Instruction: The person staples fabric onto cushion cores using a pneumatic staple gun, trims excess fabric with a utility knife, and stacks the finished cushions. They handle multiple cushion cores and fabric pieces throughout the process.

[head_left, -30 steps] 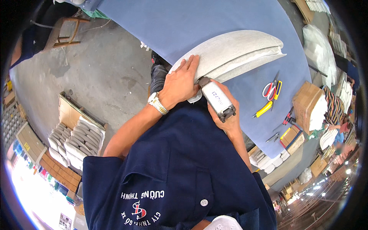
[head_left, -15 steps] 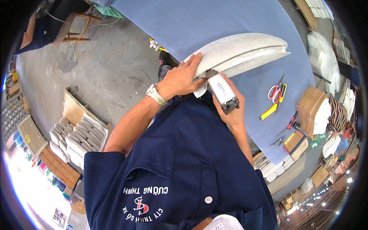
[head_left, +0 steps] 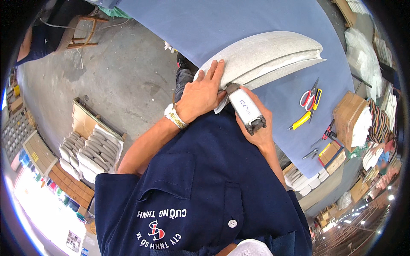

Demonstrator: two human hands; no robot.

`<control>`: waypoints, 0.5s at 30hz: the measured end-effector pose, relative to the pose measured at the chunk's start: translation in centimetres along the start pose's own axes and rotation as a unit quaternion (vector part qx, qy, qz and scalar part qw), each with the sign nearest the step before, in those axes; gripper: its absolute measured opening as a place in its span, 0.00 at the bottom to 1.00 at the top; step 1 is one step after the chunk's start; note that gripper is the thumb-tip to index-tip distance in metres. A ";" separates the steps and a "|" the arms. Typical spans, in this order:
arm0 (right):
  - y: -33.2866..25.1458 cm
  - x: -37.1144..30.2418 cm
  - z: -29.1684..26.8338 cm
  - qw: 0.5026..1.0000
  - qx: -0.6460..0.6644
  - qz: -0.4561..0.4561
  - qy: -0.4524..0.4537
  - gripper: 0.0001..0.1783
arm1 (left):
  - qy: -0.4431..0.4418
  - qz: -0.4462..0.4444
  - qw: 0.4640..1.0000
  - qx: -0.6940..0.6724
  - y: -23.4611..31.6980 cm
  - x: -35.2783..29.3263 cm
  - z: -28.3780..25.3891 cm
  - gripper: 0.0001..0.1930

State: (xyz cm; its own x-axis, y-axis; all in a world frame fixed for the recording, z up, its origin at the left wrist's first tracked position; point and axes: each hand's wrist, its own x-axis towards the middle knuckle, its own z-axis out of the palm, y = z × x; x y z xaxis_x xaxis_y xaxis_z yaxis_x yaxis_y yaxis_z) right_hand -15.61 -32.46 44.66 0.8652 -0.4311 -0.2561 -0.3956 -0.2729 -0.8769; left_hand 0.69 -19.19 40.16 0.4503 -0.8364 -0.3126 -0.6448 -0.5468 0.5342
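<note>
A curved, padded chair back [head_left: 273, 51] in light grey fabric lies at the edge of the blue table, its long open seam facing my right side. My left hand [head_left: 202, 92] grips its near end, fingers stretched over the top and thumb by the loose fabric edge. In my right hand [head_left: 261, 113] is a staple gun [head_left: 245, 106] with a white body and dark ends. Its nose meets the pad's near end, right beside my left thumb; the exact contact point is hidden.
On the blue table [head_left: 273, 17] lie red-handled scissors [head_left: 306, 99], a yellow cutter [head_left: 317, 99] and a yellow-handled tool [head_left: 300, 121]. Cardboard boxes [head_left: 348, 117] stand at the right. Stacked grey pads [head_left: 92, 151] sit on the floor at left. Another person [head_left: 51, 38] is at far left.
The staple gun's nose has shifted slightly left and down along the pad's near end, with my right hand following. The pad has tilted a little; my left hand keeps its hold.
</note>
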 end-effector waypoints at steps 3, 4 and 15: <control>0.0 0.4 0.3 1.000 0.001 -0.001 0.010 0.34 | 0.003 -0.013 1.000 0.016 0.3 0.0 0.2 0.46; -0.1 0.5 0.6 1.000 0.003 -0.009 0.018 0.34 | -0.001 -0.017 1.000 -0.003 0.3 0.0 0.1 0.46; -0.4 0.4 1.1 1.000 -0.001 -0.018 0.018 0.32 | 0.005 -0.010 0.999 -0.039 -0.6 0.5 -1.1 0.45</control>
State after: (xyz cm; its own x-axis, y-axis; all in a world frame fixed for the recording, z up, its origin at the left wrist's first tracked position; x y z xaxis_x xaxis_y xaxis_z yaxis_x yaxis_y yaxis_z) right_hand -14.81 -31.58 44.45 0.8671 -0.4521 -0.2093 -0.3647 -0.2897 -0.8849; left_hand 1.99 -19.22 40.56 0.4691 -0.8249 -0.3154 -0.5859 -0.5579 0.5878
